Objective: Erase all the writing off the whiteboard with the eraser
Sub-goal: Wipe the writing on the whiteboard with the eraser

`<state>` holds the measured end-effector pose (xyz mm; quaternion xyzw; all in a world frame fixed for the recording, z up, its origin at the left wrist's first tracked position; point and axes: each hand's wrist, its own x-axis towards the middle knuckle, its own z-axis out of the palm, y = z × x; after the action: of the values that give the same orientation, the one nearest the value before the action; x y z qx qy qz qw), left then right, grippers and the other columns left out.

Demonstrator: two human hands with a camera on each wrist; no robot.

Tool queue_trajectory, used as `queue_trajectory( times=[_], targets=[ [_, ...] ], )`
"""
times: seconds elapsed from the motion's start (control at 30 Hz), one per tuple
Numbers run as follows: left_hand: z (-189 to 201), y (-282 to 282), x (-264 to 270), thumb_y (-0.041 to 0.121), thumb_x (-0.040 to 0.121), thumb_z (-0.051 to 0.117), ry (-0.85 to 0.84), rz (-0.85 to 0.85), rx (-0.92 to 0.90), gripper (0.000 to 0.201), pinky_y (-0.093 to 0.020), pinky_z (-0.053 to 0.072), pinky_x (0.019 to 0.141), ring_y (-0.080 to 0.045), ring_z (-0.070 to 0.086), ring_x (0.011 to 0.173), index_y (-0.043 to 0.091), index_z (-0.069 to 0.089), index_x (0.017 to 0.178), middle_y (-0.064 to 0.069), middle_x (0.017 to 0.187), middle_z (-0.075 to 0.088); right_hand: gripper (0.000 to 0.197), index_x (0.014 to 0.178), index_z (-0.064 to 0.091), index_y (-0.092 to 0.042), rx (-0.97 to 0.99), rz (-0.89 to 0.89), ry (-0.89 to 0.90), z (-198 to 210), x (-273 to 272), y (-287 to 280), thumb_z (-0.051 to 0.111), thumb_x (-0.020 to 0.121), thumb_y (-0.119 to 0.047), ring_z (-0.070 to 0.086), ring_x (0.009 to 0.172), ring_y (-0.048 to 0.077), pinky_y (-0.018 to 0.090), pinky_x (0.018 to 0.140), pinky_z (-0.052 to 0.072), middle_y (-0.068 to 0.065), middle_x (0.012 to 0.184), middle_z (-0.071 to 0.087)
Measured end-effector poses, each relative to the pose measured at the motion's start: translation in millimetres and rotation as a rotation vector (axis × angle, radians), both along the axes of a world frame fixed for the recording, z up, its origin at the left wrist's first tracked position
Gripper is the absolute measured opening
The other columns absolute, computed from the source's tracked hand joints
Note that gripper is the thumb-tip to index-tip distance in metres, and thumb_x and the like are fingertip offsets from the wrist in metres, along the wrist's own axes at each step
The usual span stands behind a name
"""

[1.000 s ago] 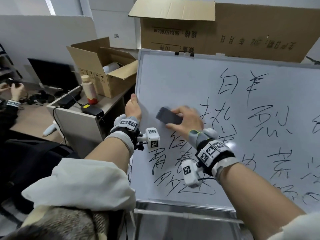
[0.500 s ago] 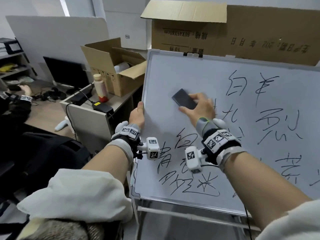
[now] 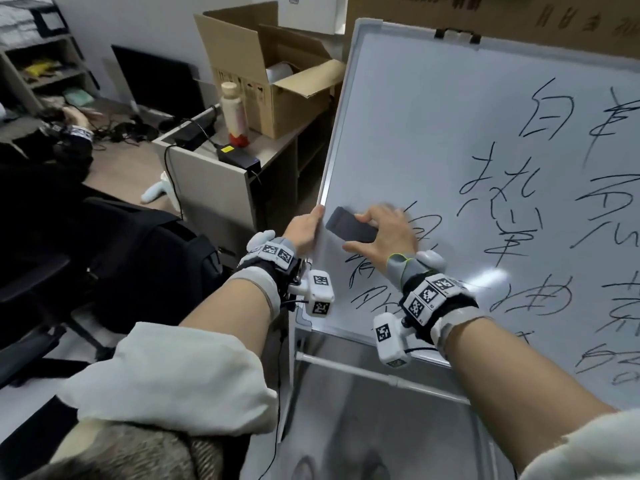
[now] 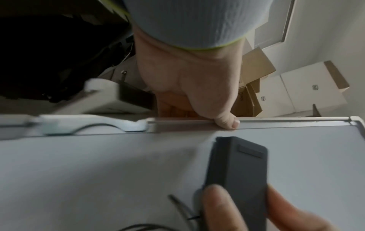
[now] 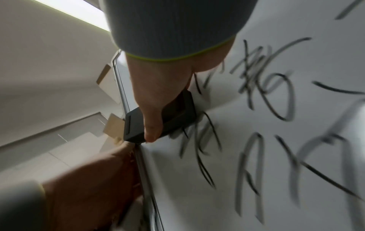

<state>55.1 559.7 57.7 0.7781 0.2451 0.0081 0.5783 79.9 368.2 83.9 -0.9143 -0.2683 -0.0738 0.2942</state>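
A whiteboard (image 3: 433, 109) with black handwritten characters (image 3: 498, 188) stands tilted before me. My right hand (image 3: 384, 233) grips a dark grey eraser (image 3: 349, 226) and presses it flat on the board near its left edge. In the right wrist view the thumb lies across the eraser (image 5: 177, 115), with writing (image 5: 262, 87) beside it. My left hand (image 3: 304, 230) grips the board's left frame, thumb on the front (image 4: 227, 123). The eraser (image 4: 237, 168) shows below that thumb in the left wrist view.
Left of the board stands a low cabinet (image 3: 207, 174) with a bottle (image 3: 235, 114), a black power brick (image 3: 239, 157) and an open cardboard box (image 3: 273, 71). A black chair (image 3: 104, 258) is at the left. Another person's hand (image 3: 74, 117) works at a desk.
The eraser went up the board, then came down and left to the board's left edge. Strokes of the middle characters were wiped away. My left hand kept its hold on the frame.
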Motion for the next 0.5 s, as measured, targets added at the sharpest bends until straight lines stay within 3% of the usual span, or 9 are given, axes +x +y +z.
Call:
queue_trajectory(
  times=[0.07,0.1,0.17,0.23,0.33,0.4,0.5],
  targets=[
    [-12,-1,-9,0.054,0.100,0.036,0.020,0.002,0.043,0.059,-0.034,0.046,0.087,-0.026,0.057,0.086,0.006,0.065,0.082,-0.011,0.088,0.063,0.049,0.100,0.060,-0.030,-0.057,0.031,0.020,-15,-11,-5,0.085,0.062,-0.050,0.047,0.104,0.018,0.033,0.078,0.040,-0.012,0.101,0.057],
    [-19,-2,-15,0.056,0.098,0.040,0.032,0.028,0.064,0.056,-0.032,0.042,0.077,-0.024,0.050,0.076,0.014,0.056,0.065,-0.006,0.073,0.055,0.049,0.100,0.060,-0.031,-0.080,0.035,0.035,-19,-13,-6,0.084,0.062,-0.050,0.047,0.104,0.019,0.033,0.079,0.041,-0.011,0.101,0.057],
    [-30,-6,-26,0.063,0.090,0.048,0.056,0.112,0.058,0.059,-0.030,0.035,0.066,-0.022,0.041,0.065,0.019,0.038,0.052,-0.001,0.060,0.042,0.048,0.103,0.061,-0.034,-0.045,0.012,0.070,-13,-10,-8,0.084,0.062,-0.048,0.048,0.104,0.019,0.033,0.079,0.042,-0.009,0.102,0.058],
    [-39,-10,-36,0.066,0.084,0.053,0.036,0.185,0.032,0.062,-0.030,0.035,0.064,-0.022,0.041,0.062,0.018,0.042,0.047,0.001,0.057,0.042,0.045,0.103,0.063,-0.034,0.063,-0.091,0.037,5,-1,-14,0.084,0.065,-0.044,0.049,0.103,0.017,0.030,0.078,0.040,-0.009,0.101,0.059],
    [-45,-14,-49,0.060,0.088,0.055,-0.004,0.259,0.002,0.061,-0.029,0.032,0.061,-0.019,0.037,0.058,0.019,0.043,0.044,0.005,0.052,0.039,0.038,0.100,0.066,-0.032,0.183,-0.190,-0.061,25,6,-23,0.083,0.067,-0.039,0.052,0.103,0.018,0.028,0.076,0.037,-0.015,0.100,0.060],
    [-50,-15,-54,0.057,0.092,0.052,-0.006,0.242,0.023,0.057,-0.030,0.032,0.062,-0.019,0.037,0.061,0.019,0.040,0.052,0.004,0.057,0.040,0.047,0.105,0.063,-0.035,0.206,-0.193,-0.064,19,2,-24,0.084,0.063,-0.037,0.054,0.103,0.016,0.030,0.077,0.041,-0.017,0.101,0.061],
    [-53,-14,-56,0.057,0.093,0.048,0.003,0.198,0.066,0.050,-0.034,0.039,0.069,-0.022,0.043,0.068,0.017,0.047,0.063,-0.003,0.069,0.048,0.063,0.115,0.057,-0.040,0.145,-0.101,0.012,-9,-21,-18,0.086,0.059,-0.042,0.053,0.102,0.011,0.030,0.077,0.044,-0.021,0.107,0.065]
  ],
)
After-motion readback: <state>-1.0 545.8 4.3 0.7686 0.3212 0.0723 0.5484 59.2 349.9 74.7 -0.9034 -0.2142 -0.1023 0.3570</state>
